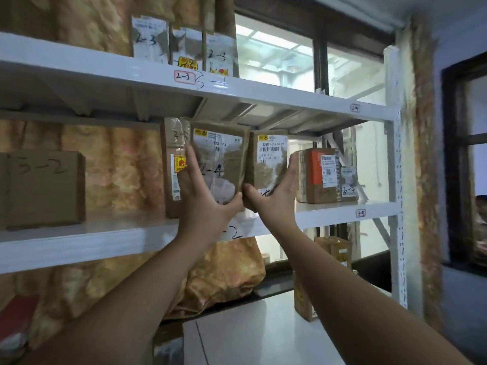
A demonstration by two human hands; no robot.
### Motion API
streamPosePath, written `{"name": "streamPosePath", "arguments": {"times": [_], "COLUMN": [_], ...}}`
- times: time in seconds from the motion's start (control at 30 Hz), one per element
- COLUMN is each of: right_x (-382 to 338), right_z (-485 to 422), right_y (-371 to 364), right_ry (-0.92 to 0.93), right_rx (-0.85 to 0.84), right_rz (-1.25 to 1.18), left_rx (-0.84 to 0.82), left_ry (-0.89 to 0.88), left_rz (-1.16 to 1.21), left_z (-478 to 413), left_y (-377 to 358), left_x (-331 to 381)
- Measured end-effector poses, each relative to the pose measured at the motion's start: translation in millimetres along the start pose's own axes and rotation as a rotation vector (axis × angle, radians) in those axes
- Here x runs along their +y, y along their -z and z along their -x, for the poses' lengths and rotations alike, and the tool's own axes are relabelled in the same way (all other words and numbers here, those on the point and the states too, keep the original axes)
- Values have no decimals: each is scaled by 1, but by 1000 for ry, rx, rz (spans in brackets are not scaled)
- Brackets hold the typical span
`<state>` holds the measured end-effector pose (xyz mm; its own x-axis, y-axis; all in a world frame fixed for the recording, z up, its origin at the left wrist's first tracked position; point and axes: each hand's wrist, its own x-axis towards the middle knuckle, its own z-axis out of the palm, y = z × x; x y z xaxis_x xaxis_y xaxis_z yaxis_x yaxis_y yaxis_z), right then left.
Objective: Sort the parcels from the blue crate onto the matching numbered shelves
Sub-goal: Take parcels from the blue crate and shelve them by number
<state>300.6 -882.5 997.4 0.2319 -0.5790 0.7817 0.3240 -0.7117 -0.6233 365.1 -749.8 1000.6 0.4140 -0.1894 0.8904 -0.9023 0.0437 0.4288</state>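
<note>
Two brown parcels are held up side by side in front of the white rack. My left hand (203,196) grips the left parcel (220,156), which has "2-4" handwritten on it. My right hand (274,198) grips the right parcel (268,159), with a white shipping label; its handwritten number is partly covered by my fingers. Both parcels hang between the upper shelf (290,100), which carries tags "2-3" and "2-4", and the lower shelf (329,214). The blue crate is not in view.
Several parcels marked "2-3" (184,46) stand on the upper shelf. On the lower shelf sit a box marked "3-2" (44,188), a tall "3-3" parcel (174,167) and an orange-labelled box (321,175). A white appliance top (250,335) lies below, with a window behind.
</note>
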Motion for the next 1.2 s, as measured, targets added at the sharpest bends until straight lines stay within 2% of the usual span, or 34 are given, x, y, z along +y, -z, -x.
{"name": "streamPosePath", "arguments": {"times": [0.13, 0.33, 0.57, 0.7, 0.9, 1.2], "right_x": [26, 77, 127, 139, 152, 158], "right_z": [-41, -113, -168, -199, -240, -309], "right_y": [33, 96, 141, 154, 177, 240], "right_ry": [22, 23, 40, 51, 138, 154], "right_rx": [127, 162, 224, 305, 504, 651], "right_rz": [35, 162, 61, -58, 150, 279], "left_rx": [52, 136, 192, 187, 195, 162], "left_ry": [-18, -57, -73, -162, -259, -215], "left_rz": [-31, -60, 136, 127, 45, -7], "left_z": [-15, -46, -90, -129, -182, -227], "left_y": [-64, -159, -247, -285, -327, -395], "left_x": [23, 56, 96, 124, 150, 177]}}
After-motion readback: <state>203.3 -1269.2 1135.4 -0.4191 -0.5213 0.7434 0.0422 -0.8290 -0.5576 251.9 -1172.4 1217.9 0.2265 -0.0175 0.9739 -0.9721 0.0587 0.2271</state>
